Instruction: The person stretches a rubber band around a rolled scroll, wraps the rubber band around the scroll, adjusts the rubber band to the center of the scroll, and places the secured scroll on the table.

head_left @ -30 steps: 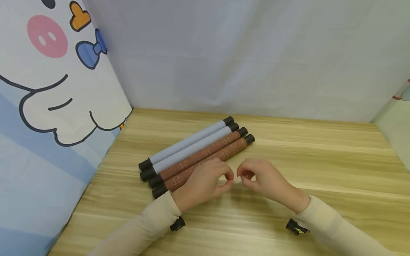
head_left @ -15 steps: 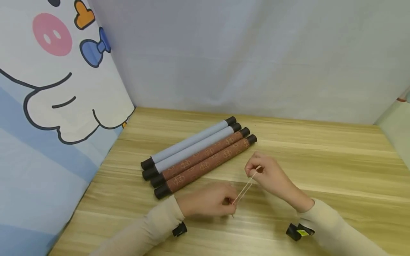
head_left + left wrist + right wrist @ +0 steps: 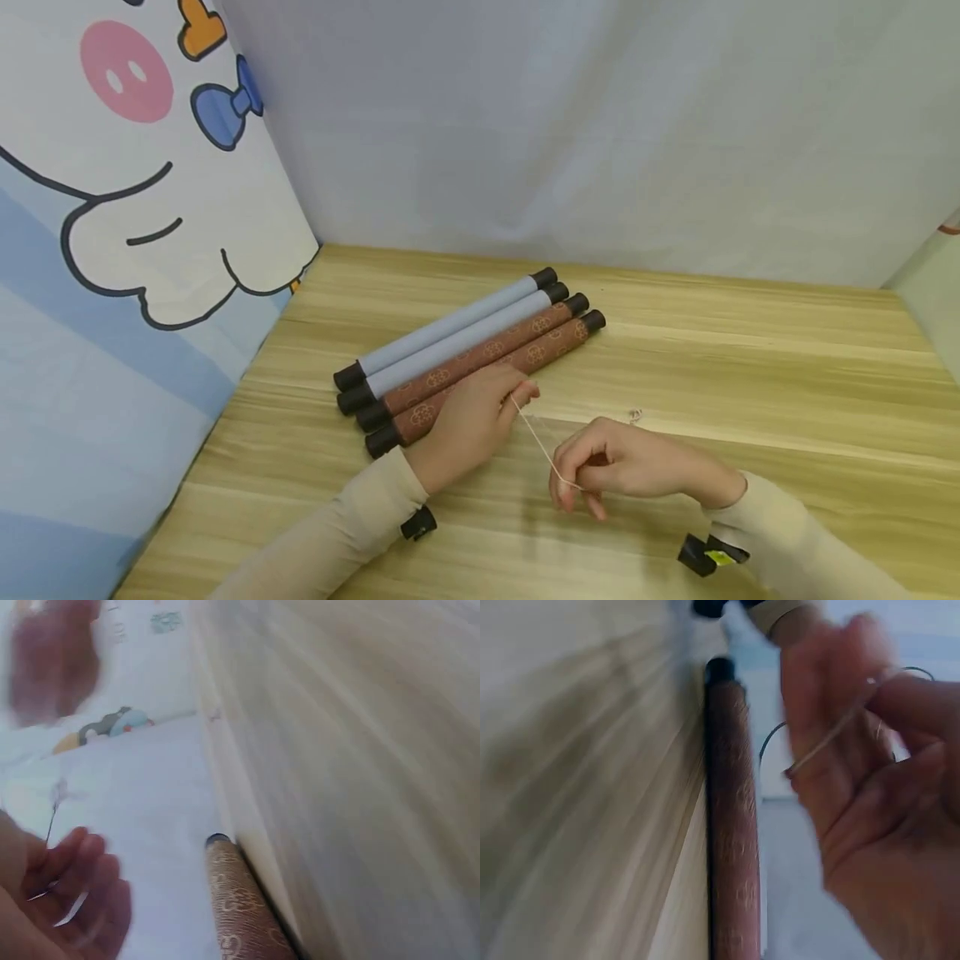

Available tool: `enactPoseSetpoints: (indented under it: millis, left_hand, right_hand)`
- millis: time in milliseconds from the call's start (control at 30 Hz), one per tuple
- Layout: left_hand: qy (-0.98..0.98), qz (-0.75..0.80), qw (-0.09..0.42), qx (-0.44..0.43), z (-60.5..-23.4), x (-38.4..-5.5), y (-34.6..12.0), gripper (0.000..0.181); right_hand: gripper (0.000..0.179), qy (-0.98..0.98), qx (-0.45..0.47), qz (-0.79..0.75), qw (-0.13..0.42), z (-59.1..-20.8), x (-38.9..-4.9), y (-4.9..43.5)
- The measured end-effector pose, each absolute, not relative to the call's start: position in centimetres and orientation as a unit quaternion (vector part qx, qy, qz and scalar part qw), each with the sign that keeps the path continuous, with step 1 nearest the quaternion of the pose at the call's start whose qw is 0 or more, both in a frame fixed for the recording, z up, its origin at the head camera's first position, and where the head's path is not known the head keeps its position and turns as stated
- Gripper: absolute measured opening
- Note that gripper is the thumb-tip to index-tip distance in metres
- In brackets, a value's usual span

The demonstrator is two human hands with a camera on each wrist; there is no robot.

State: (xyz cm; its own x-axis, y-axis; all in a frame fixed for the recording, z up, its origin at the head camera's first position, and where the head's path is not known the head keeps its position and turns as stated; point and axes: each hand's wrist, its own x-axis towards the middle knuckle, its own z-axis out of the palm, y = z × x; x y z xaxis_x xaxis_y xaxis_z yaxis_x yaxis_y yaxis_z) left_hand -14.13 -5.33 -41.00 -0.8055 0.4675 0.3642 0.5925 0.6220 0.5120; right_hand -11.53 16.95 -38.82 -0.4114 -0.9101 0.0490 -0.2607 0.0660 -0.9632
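Note:
A thin pale string (image 3: 536,433) stretches taut between the two hands. My left hand (image 3: 472,421) pinches its far end between thumb and finger, overlapping the nearer brown scroll (image 3: 536,354) in the head view. Nearer to me, my right hand (image 3: 633,462) holds the other end, with the string running over its bent fingers to the thumb. In the right wrist view the string (image 3: 829,742) crosses the fingers of the right hand (image 3: 892,817). A small pale knotted tuft (image 3: 636,416) shows just behind the right hand.
A second brown scroll (image 3: 491,348) and two light blue scrolls (image 3: 450,321) lie side by side, slanting across the wooden table (image 3: 750,358). All have black end knobs. A white cloth (image 3: 562,125) hangs behind, and a cartoon-printed cloth (image 3: 172,242) on the left.
The hands met, then drew apart with a doubled string between them. Since then the left hand has moved away from me toward the scrolls, and the right has come down nearer.

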Motion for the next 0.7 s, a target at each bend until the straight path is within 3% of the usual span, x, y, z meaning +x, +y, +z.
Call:
enactPoseSetpoints:
  millis: [67,267,500,700]
  left_hand:
    - [-0.866,-0.376,0.129,-0.303,-40.8,-14.2,-5.5,0.023]
    - [-0.789,-0.380,0.196,-0.442,-40.8,-13.8,-6.1,0.040]
    - [-0.697,-0.234,0.216,-0.643,-40.7,-12.2,-5.9,0.034]
    - [-0.686,-0.142,0.213,-0.681,-40.8,-8.2,-4.8,0.040]
  right_hand:
    - [0.016,0.744,-0.389,-0.449,0.306,-38.9,-11.8,17.4]
    - [0.066,0.909,-0.231,-0.265,0.223,-37.8,-13.0,18.4]
    - [0.063,0.969,-0.144,-0.135,0.148,-36.6,-13.5,18.6]
    - [0.062,0.989,-0.070,-0.093,0.095,-36.8,-14.6,19.9]
